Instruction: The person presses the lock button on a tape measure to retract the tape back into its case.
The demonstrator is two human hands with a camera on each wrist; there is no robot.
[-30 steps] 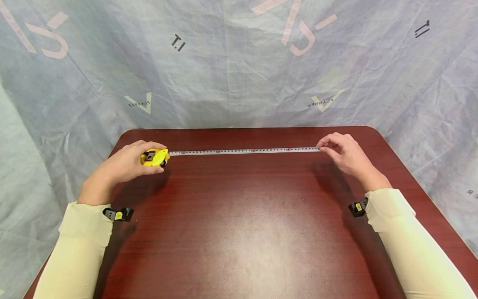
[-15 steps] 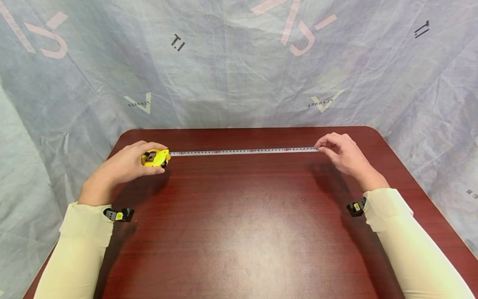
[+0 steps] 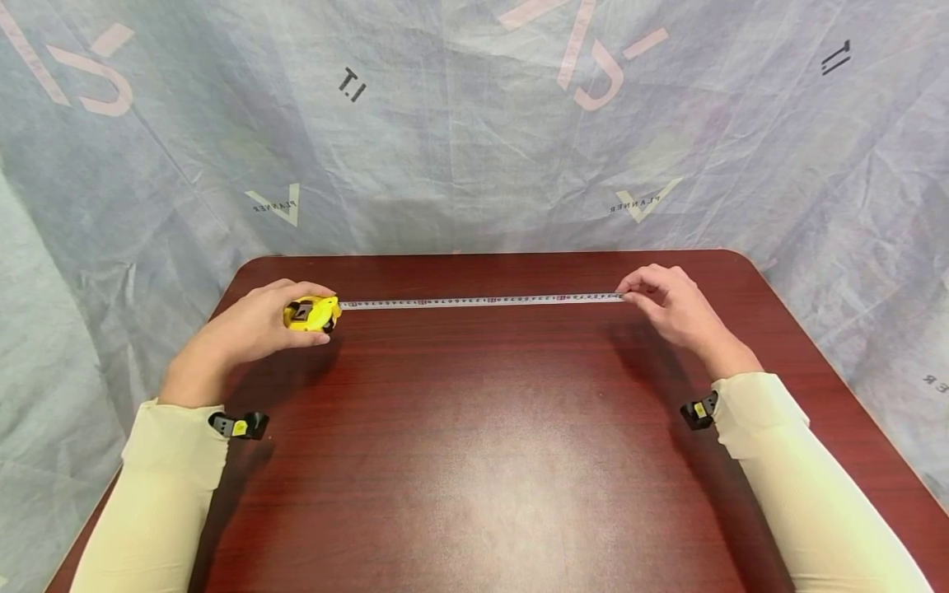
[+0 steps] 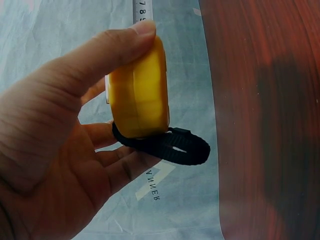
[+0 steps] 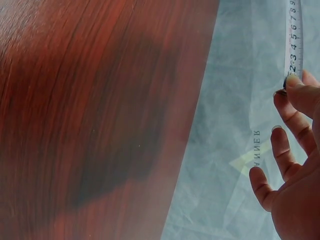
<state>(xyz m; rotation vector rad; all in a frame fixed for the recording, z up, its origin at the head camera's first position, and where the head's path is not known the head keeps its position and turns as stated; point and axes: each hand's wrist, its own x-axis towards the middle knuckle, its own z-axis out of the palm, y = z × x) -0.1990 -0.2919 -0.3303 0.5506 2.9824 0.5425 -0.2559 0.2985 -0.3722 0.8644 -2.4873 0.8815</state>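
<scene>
My left hand (image 3: 252, 325) grips a yellow tape measure (image 3: 315, 315) between thumb and fingers, above the left part of the table. In the left wrist view the case (image 4: 140, 95) stands on edge, with a black wrist strap (image 4: 172, 145) hanging by its lower end. A white blade (image 3: 445, 302) with black and red numbers stretches straight from the case to my right hand (image 3: 675, 309). Thumb and index finger of that hand pinch the blade's end. In the right wrist view the blade (image 5: 294, 40) shows its low numbers near the pinch, and the other fingers are spread loosely.
A dark red wooden table (image 3: 460, 412) with rounded far corners lies beneath both hands. Behind it hangs a grey printed cloth (image 3: 460, 148), also at the sides. Black wrist cameras (image 3: 698, 412) sit on both cuffs. Shadows of the hands fall on the tabletop.
My right hand has moved a little to the left with the blade's end, and the stretch of blade between the hands has shortened. My left hand has barely shifted right.
</scene>
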